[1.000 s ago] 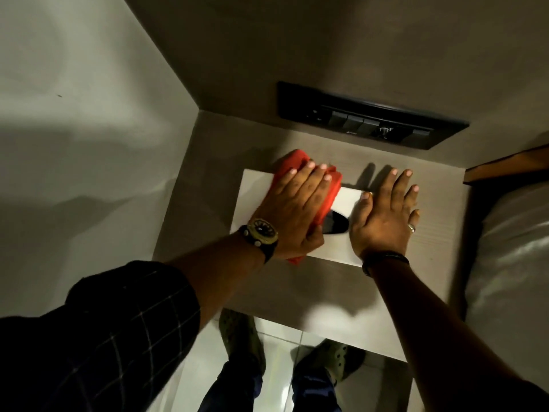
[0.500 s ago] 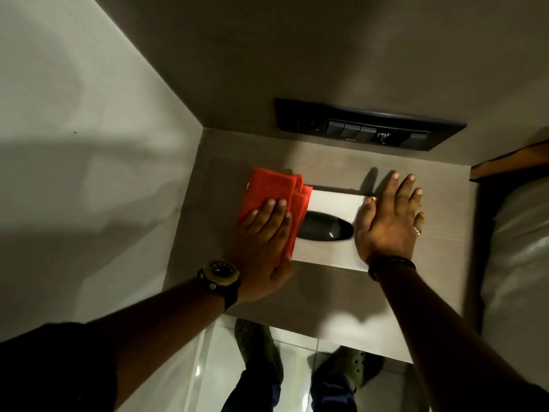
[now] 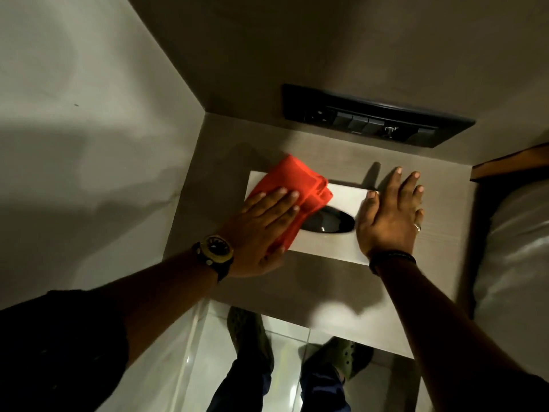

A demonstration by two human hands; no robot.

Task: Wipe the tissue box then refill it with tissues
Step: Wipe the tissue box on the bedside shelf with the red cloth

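On tissue box (image 3: 332, 248), cloth (image 3: 300, 188) farther right.

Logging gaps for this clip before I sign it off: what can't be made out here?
Head view only:
- Inside of tissue box: dark oval opening, so any tissues are unseen.
- Box's left top: covered by red cloth and left hand.
- Box's right end: under right hand.
- Switch panel markings: too dark and small.

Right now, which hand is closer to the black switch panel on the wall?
The right hand. Its fingers reach past the tissue box toward the switch panel. The left hand presses the red cloth further left and lower.
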